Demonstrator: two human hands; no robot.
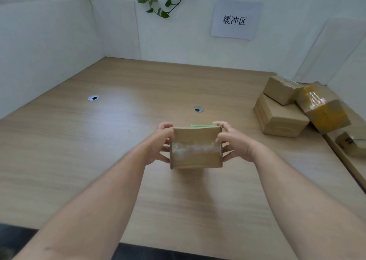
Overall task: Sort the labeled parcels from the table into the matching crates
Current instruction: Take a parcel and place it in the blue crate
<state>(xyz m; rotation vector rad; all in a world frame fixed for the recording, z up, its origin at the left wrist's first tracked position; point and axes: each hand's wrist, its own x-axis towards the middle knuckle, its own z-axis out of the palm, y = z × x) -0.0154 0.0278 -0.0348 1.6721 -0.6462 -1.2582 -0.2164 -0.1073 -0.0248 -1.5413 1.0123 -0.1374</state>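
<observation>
Left hand (158, 145), right hand (235, 143): fingers (166, 125) curled round the ends of a small brown cardboard parcel (196, 149). I see it over the pale wooden bench (99, 141).

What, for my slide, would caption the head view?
A taped cardboard parcel gripped by the left hand and right hand over the wooden table; other parcels piled at its right edge.
</observation>
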